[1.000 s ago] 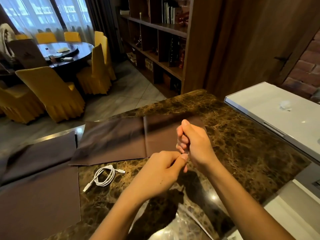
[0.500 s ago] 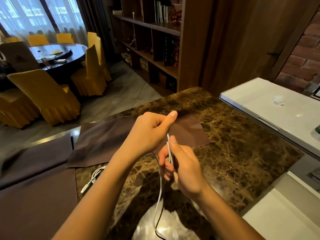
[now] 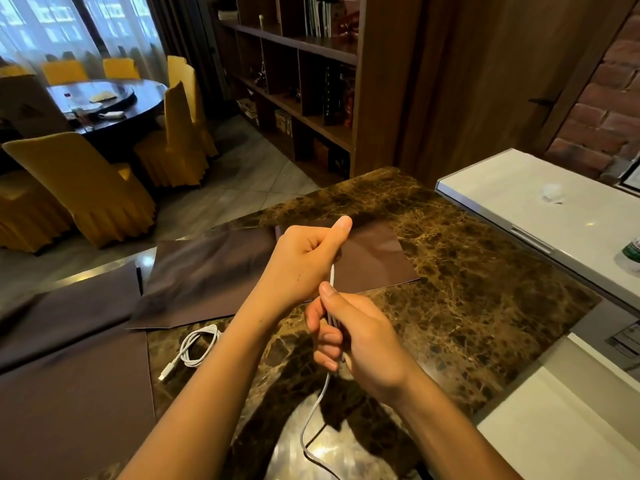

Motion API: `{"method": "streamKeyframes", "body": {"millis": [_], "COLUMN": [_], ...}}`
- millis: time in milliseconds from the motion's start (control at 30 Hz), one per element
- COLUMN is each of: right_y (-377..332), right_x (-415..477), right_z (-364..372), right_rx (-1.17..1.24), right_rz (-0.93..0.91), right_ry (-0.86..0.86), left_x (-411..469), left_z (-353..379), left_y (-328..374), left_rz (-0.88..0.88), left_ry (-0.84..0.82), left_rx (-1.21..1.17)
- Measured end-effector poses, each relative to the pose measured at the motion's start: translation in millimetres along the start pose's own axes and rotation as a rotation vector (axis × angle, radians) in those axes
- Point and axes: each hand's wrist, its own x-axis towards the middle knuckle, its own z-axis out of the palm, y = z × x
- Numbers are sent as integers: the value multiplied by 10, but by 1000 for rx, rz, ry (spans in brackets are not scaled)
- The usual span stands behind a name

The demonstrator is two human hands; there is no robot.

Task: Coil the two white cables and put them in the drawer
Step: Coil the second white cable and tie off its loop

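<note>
A thin white cable runs up from the counter's near edge into my right hand, which is closed around several strands of it. The cable goes on upward into my left hand, a fist with the thumb out, just above and touching the right one. The second white cable lies coiled on the marble counter to the left of my left forearm, one plug pointing toward me. No drawer is in view.
Dark brown placemats cover the counter's left and middle. A white raised ledge runs along the right, with a green-labelled bottle at the frame edge. Yellow-covered chairs and a round table stand beyond the counter.
A second ago both hands were together low over the counter. The left hand then rose above the right, drawing the cable taut between them; since half a second ago little has moved.
</note>
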Motion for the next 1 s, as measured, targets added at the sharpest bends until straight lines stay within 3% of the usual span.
{"method": "streamKeyframes", "body": {"millis": [167,367,433,667,1000], "right_y": [-63,-267,-325,-573,-439], "right_x": [-14,40,71,303,412], "right_z": [-1,-32,-50,-230,-396], "right_rx": [30,269,342,475,155], "right_rz": [-117,-135,-133,-183,-225], "right_ry": [16,15,27,81,217], "left_x": [-113,-391,-431,-620,-695], "left_z": [70,246,303,508,283], "left_y": [-52,-91,-124,-199,60], "left_rz": [-93,-241,-245,-225,-154], "left_ry": [25,32,54,-12,-200], "left_rx": [-152,-542,-574,-249,206]}}
